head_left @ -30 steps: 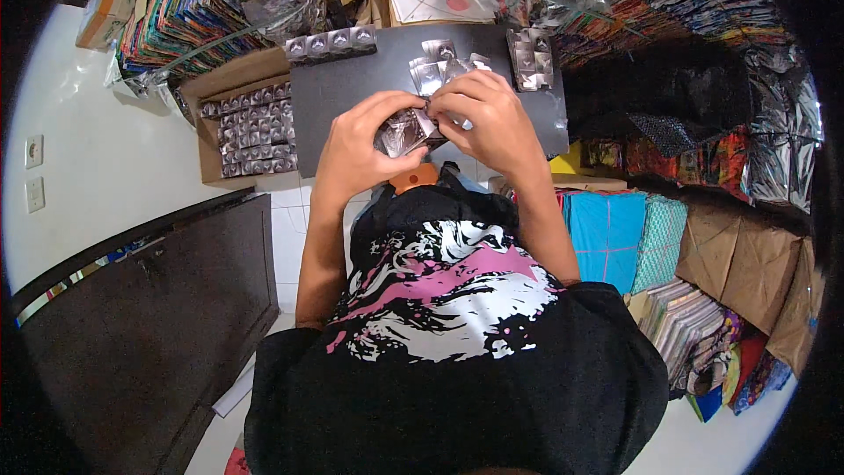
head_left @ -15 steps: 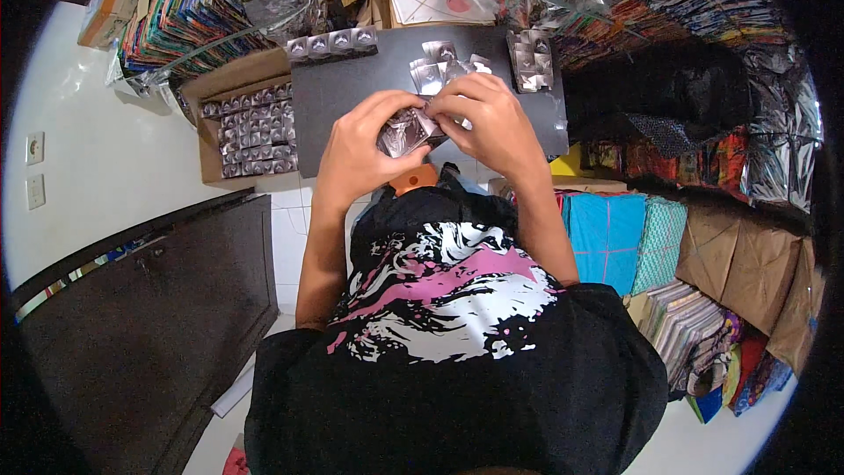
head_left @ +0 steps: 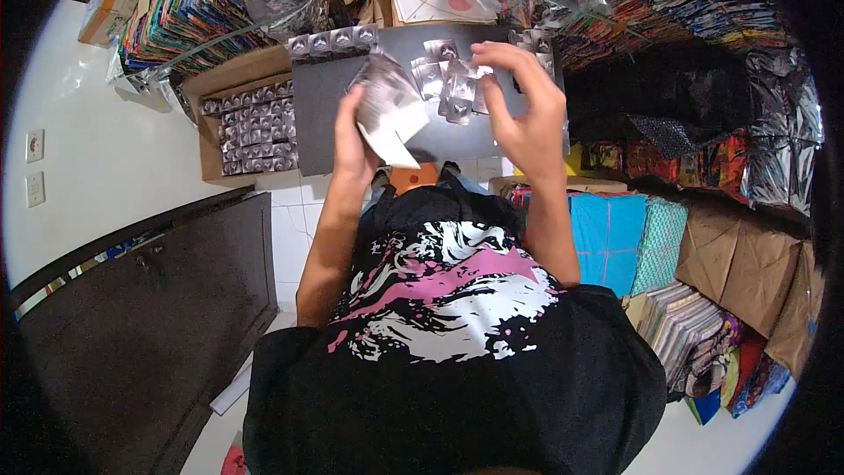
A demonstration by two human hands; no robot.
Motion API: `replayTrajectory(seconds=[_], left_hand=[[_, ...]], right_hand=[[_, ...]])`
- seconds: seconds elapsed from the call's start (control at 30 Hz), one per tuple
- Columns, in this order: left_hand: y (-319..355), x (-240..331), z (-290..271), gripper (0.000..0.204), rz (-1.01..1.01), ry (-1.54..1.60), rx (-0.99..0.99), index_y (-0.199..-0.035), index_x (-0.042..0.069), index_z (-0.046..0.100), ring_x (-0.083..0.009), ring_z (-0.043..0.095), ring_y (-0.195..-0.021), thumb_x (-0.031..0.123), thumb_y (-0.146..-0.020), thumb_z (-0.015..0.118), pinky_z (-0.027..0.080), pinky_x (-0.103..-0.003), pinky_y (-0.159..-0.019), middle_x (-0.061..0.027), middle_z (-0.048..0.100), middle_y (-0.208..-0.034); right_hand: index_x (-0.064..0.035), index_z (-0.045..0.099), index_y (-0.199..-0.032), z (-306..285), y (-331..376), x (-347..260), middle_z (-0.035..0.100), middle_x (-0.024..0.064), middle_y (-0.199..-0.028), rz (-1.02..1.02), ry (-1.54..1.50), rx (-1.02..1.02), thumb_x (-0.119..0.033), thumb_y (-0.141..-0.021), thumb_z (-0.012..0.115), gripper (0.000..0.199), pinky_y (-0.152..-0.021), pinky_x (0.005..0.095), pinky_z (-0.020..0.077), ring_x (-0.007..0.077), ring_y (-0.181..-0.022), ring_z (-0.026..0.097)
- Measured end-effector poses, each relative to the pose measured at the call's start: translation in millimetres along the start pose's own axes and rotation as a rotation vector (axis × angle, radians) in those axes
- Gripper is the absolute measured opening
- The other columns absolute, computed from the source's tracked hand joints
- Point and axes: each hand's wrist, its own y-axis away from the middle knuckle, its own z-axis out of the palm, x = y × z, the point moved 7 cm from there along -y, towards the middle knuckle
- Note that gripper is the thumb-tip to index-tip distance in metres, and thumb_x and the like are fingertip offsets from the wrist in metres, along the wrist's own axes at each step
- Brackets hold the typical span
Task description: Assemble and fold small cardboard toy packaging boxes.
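Observation:
My left hand (head_left: 350, 136) grips a small grey printed carton (head_left: 387, 95) over the dark table (head_left: 321, 127). Its white flaps stick out toward me, and motion blurs the carton a little. With thumb and fingers spread apart, my right hand (head_left: 533, 110) hovers at the right side of a loose pile of small grey printed cartons (head_left: 457, 92) on the table. I see nothing in that hand. Some of the pile's right side is hidden behind its fingers.
A brown cardboard box (head_left: 211, 136) at the left holds rows of similar small cartons. More stand in a row (head_left: 332, 41) at the table's far left edge, with a stack (head_left: 538, 46) at far right. Packed piles of colourful packets (head_left: 198, 13) flank the table.
My hands have parted. The left has kept the carton and tilted it, bringing its white flaps into view. My right hand has let go and moved right, fingers spreading.

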Motion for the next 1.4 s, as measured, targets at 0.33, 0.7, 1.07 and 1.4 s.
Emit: replayTrajectory(seconds=[0.33,0.7,1.07,1.4], left_hand=[[-10.2,-25.6,-20.6,0.032,0.273,-0.003,0.248,-0.113,0.008,0.066,-0.0176,0.066,-0.100,0.036,-0.105,0.054,0.051,-0.034,-0.090,-0.0033,0.068,-0.106],[16.0,-4.4,1.1,0.025,0.619,-0.368,0.181,-0.110,0.002,0.063,-0.0102,0.053,-0.090,0.024,-0.105,0.053,0.045,-0.029,-0.081,-0.0017,0.061,-0.099],[22.4,-0.8,14.5,0.040,0.698,-0.423,0.180,-0.132,-0.004,0.056,-0.0158,0.058,-0.102,0.027,-0.108,0.049,0.048,-0.033,-0.093,-0.0099,0.063,-0.116],[20.3,-1.7,19.3,0.041,0.651,-0.343,0.114,-0.134,-0.004,0.054,-0.0166,0.058,-0.104,0.026,-0.108,0.045,0.048,-0.032,-0.094,-0.0110,0.062,-0.118]], right_hand=[[0.0043,0.073,-0.108,72.3,36.1,-0.4,0.076,0.0245,-0.095,0.362,-0.172,-0.495,-0.005,-0.098,0.062,0.017,-0.082,0.0408,0.0581,0.0348,-0.093,0.077],[0.0067,0.067,-0.100,93.6,49.5,2.5,0.067,0.0315,-0.087,0.363,-0.166,-0.348,-0.007,-0.093,0.062,0.016,-0.070,0.0496,0.0519,0.0500,-0.083,0.068],[0.0073,0.068,-0.105,93.9,54.9,5.4,0.072,0.0254,-0.086,0.431,-0.249,-0.348,-0.008,-0.093,0.064,0.020,-0.070,0.0426,0.0535,0.0285,-0.073,0.071],[0.0073,0.067,-0.111,100.8,62.8,15.1,0.074,0.0238,-0.096,0.622,-0.365,-0.446,-0.006,-0.092,0.065,0.023,-0.074,0.0408,0.0545,0.0286,-0.080,0.071]])
